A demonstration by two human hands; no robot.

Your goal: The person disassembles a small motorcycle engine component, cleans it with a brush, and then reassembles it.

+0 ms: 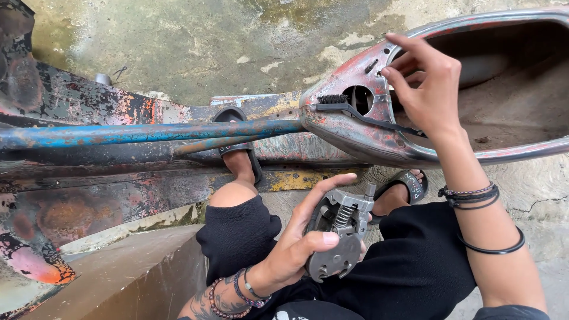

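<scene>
Grey cast metal, a brake assembly [338, 234] with a coil spring, sat clasped in the left hand [296, 246], low and near. The right hand [427, 89] pinched a black brush [355, 109] by its handle, far and right; its long axis ran leftward across the rusted scooter frame [355, 139], bristles by a hole.

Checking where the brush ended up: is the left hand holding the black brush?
No: the left hand grips a grey metal spring mechanism, while the right hand holds the black brush against the rusty scooter body.
</scene>
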